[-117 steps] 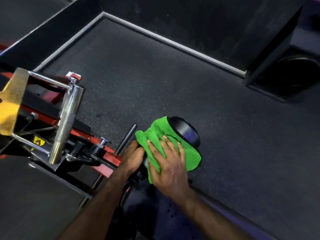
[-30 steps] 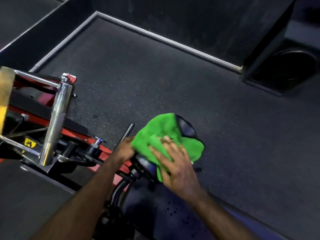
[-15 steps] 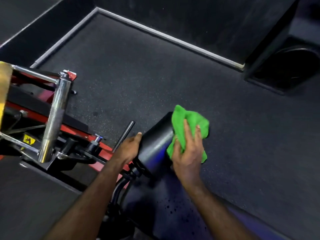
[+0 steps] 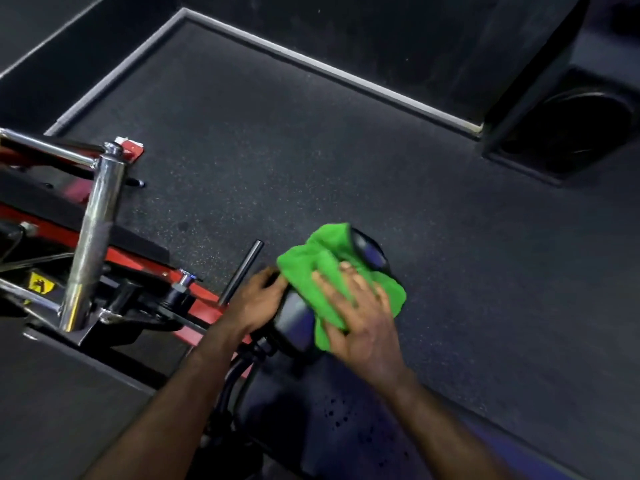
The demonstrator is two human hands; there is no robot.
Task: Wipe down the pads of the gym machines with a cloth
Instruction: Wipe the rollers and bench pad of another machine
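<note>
Cloth [image 4: 332, 268]: now back over our roller pad [image 4: 298, 313], not at its far end.
Right hand [image 4: 360, 317]: fingers spread flat, pressing cloth.
Left hand [image 4: 256, 299]: fingers curled, still gripping pad's near end.

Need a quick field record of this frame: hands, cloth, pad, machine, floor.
left hand: grips the near-left side of the roller pad, steadying it
right hand: fingers spread flat, pressing the cloth onto the pad
cloth: green, draped over the top of the pad
roller pad: black cylinder, far end cap visible past the cloth
seat pad: black, below the roller, dotted with droplets
machine frame: red, with a chrome post at left
floor: dark speckled rubber
</note>
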